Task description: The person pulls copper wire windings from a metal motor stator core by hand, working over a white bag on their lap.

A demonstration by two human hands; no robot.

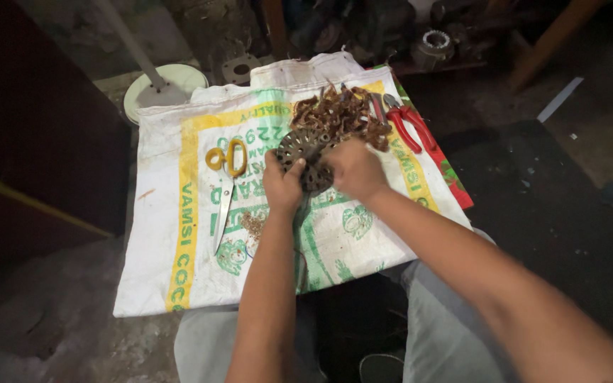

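Both hands grip a round, dark metal core with slots around its rim (pixel 305 145), held over a white woven sack (pixel 179 234) spread on the floor. My left hand (pixel 282 186) clasps its left edge. My right hand (pixel 352 169) holds its right side. Tangled copper-brown wire (pixel 338 113) hangs out of the core and piles up behind it.
Yellow-handled scissors (pixel 225 170) lie on the sack to the left. Red-handled pliers (pixel 406 124) lie at the sack's right edge. A white round fan base with a pole (pixel 161 81) stands behind. Dark machine parts (pixel 391 35) crowd the back. My knees are below.
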